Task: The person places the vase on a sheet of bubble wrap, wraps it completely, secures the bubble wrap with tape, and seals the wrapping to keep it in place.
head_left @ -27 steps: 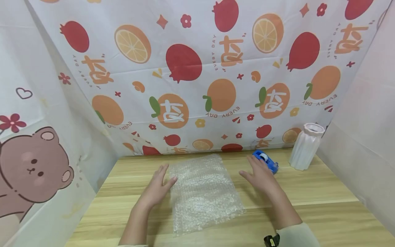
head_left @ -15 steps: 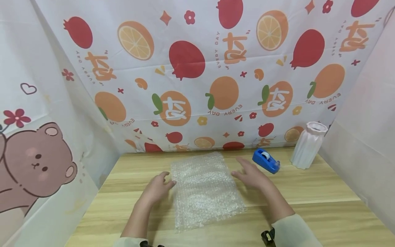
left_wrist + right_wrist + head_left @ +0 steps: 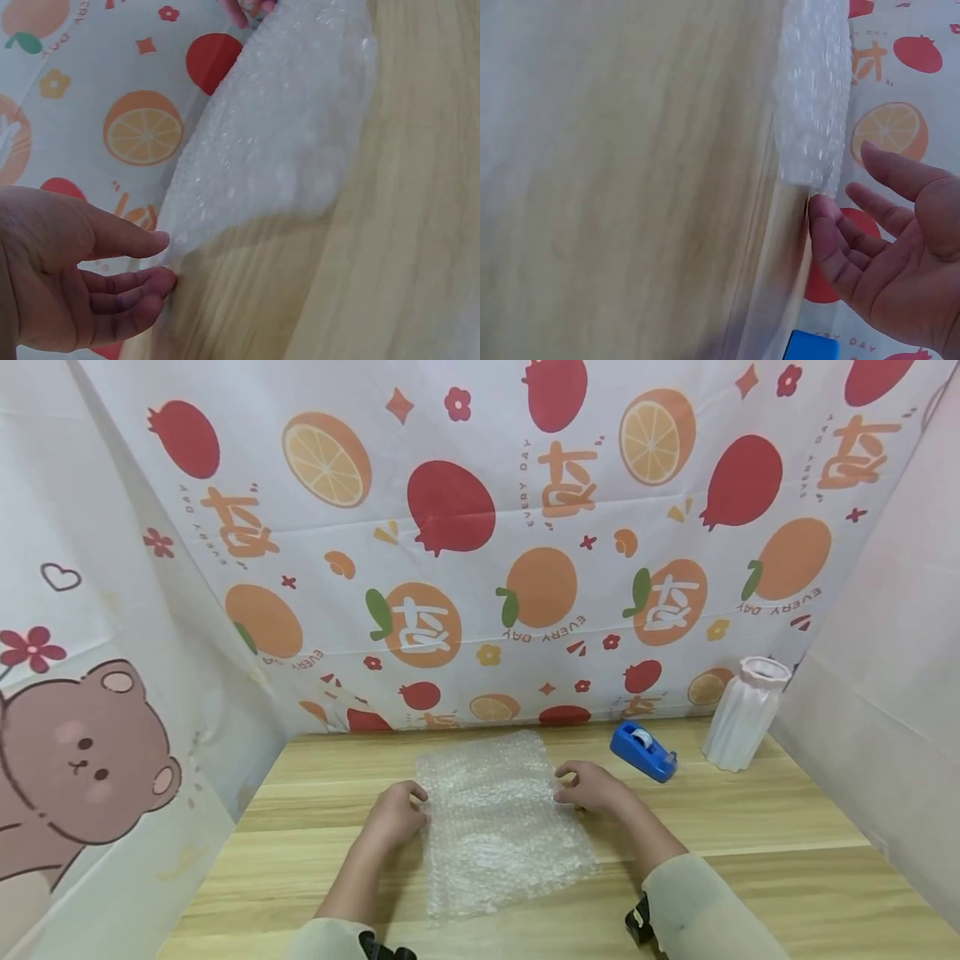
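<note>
A sheet of bubble wrap (image 3: 498,827) lies flat on the wooden table between both hands. At its left edge is my left hand (image 3: 397,812); in the left wrist view a gap shows between the thumb (image 3: 127,236) and the bent fingers, with the edge of the wrap beside their tips. My right hand (image 3: 592,787) is at the opposite edge. In the right wrist view its thumb (image 3: 900,169) stands apart from the fingers, and one fingertip reaches the wrap's edge near the table. Neither hand plainly pinches the sheet.
Behind the right hand sits a blue tape dispenser (image 3: 643,752) with a roll of tape. Farther right stands a white ribbed vase (image 3: 745,717). A fruit-print cloth (image 3: 465,568) hangs along the back edge of the wooden table (image 3: 750,827).
Both hands have moved inward to the side edges of the bubble wrap, and their fingers have bent more. The right hand no longer covers the tape dispenser. The sheet stays in place.
</note>
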A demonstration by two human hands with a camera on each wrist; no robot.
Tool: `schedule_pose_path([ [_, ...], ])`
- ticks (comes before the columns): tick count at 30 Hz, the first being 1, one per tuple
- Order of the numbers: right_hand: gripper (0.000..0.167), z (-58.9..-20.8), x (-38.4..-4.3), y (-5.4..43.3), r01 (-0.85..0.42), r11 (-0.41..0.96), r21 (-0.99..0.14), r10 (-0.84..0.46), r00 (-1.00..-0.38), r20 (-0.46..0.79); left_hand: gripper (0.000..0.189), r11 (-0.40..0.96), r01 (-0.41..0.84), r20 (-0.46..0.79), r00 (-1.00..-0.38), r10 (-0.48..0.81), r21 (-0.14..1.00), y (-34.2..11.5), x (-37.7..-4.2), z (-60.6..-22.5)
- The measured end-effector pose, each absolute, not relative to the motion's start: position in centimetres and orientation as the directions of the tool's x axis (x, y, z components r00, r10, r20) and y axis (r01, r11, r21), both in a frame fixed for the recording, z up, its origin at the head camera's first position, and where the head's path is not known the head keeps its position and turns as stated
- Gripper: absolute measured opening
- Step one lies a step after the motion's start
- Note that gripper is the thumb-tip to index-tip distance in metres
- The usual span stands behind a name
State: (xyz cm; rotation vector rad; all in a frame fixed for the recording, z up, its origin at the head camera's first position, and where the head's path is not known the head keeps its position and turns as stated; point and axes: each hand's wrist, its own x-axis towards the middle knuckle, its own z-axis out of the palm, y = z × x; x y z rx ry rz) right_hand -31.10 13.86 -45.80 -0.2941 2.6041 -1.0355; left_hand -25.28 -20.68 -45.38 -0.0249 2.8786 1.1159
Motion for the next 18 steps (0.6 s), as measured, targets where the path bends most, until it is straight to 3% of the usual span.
schedule_pose_path([
  [8, 0.022, -46.1, -31.2, 14.7, 0.051, 0.613, -0.788, -0.236, -0.94, -0.245, 0.022, 0.704, -0.055, -0.043, -0.998, -0.034, 0.708, -19.3, -27.1, -45.8],
  [18, 0.019, -46.3, -32.0, 15.9, 0.09, 0.612, -0.786, -0.131, -0.968, -0.213, 0.013, 0.624, -0.033, 0.024, -0.996, -0.083, 0.781, -17.9, -29.3, -46.0],
])
